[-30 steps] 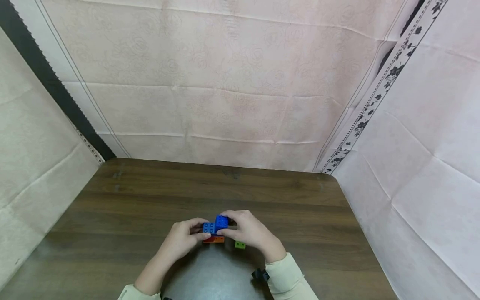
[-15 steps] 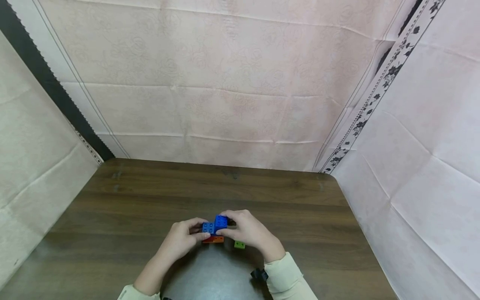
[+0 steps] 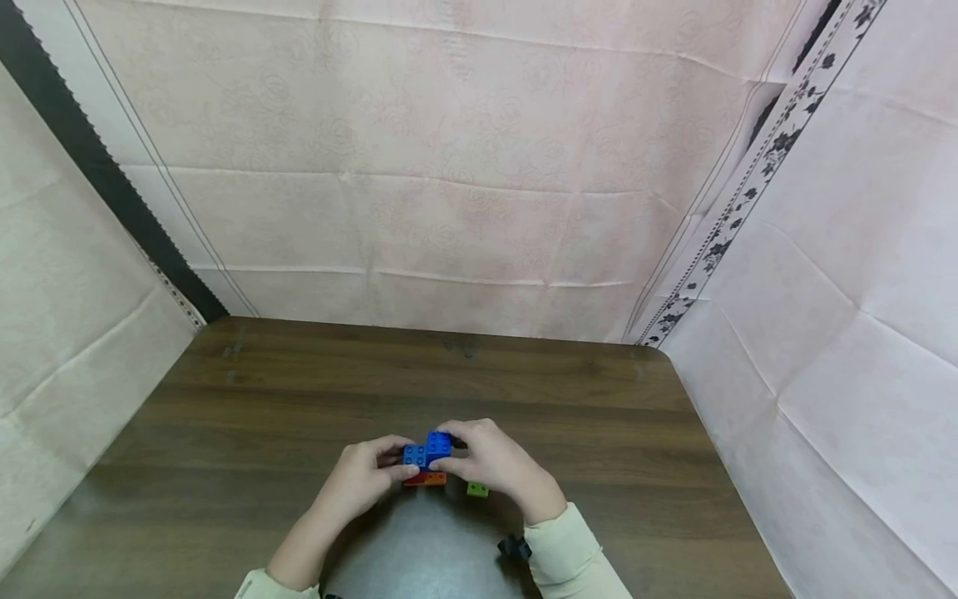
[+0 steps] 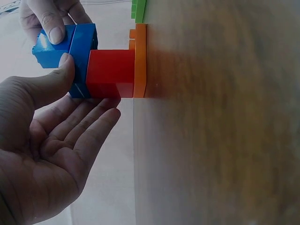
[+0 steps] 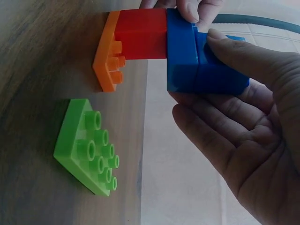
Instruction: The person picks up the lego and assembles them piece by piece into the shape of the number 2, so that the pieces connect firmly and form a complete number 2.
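A stack of toy building bricks stands on the table between the hands. At its base is a thin orange brick (image 5: 105, 61), with a red block (image 4: 111, 72) on it. A longer, flat blue brick (image 3: 414, 456) lies over the red one. On the right end of that sits a taller blue block (image 3: 439, 444). My left hand (image 3: 361, 477) grips the flat blue brick, thumb on the near side, fingers behind it and near the red block. The taller blue block is pinched between thumb and fingers of my right hand (image 3: 500, 467).
A flat green studded brick (image 5: 84, 150) lies on the wooden table (image 3: 299, 399), right of the stack and partly under the right hand in the head view. Pale patterned cloth (image 3: 449, 208) hangs behind the table and at both sides.
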The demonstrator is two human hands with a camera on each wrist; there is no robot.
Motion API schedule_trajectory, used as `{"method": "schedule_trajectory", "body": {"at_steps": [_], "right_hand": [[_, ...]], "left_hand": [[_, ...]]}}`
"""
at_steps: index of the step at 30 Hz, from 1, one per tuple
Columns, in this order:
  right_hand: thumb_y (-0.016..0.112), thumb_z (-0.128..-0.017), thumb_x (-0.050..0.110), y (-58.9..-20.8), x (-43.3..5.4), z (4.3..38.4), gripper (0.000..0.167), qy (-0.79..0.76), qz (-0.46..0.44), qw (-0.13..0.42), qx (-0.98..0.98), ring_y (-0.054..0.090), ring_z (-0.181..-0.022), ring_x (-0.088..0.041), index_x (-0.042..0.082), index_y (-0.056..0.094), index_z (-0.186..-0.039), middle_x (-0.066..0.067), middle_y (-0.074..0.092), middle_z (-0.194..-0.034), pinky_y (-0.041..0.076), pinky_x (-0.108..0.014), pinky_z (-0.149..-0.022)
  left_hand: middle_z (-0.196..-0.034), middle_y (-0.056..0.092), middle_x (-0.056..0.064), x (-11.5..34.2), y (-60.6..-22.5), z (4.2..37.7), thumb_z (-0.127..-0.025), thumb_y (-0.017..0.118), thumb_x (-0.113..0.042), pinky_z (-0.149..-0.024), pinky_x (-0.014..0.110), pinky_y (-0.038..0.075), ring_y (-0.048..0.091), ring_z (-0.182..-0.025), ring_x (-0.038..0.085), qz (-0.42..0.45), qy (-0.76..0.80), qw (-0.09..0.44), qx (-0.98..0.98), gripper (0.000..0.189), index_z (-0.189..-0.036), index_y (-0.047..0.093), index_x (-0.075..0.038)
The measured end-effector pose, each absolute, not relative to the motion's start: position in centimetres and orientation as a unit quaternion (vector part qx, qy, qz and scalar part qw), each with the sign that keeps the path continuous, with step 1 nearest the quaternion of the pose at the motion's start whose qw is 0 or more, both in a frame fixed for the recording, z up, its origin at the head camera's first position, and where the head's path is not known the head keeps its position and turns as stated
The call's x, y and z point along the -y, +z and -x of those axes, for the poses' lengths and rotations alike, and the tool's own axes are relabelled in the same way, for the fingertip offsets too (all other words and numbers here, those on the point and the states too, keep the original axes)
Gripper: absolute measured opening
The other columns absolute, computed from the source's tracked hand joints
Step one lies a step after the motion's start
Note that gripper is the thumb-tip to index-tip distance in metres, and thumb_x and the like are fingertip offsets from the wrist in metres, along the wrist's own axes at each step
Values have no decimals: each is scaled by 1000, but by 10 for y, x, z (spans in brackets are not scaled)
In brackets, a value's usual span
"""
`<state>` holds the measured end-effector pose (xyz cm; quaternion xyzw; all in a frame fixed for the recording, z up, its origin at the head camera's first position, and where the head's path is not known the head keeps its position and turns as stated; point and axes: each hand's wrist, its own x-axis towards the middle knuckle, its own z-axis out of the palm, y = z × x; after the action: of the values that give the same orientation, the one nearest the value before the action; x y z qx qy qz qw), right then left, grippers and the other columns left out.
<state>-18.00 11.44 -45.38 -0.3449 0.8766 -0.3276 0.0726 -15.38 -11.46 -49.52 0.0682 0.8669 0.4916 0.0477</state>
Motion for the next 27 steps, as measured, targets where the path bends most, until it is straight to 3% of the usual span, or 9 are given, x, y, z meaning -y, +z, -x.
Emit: {"method": "schedule_trajectory", "body": {"at_steps": [12,27], "right_hand": [[71,-96,32,-453,-110,176,39,-302,334,66,-891,66,-98,-2,9,64,-127,1,72,-113,56,-27,-86],[69,-96,34,-448,-108,173,42,-268,330,64,-903,64,-90,1,9,63,-129,0,72,-113,55,-21,-82]], "left_hand": [[-103,74,-1,113,-494,154,-86,82,-22,-83,42,58,72,-98,20,-63,491,46,-868,20,-104,75,-21],[-101,75,-3,113,-494,154,-85,82,-22,-82,41,58,72,-95,18,-61,492,44,-867,19,-103,75,-20]]}}
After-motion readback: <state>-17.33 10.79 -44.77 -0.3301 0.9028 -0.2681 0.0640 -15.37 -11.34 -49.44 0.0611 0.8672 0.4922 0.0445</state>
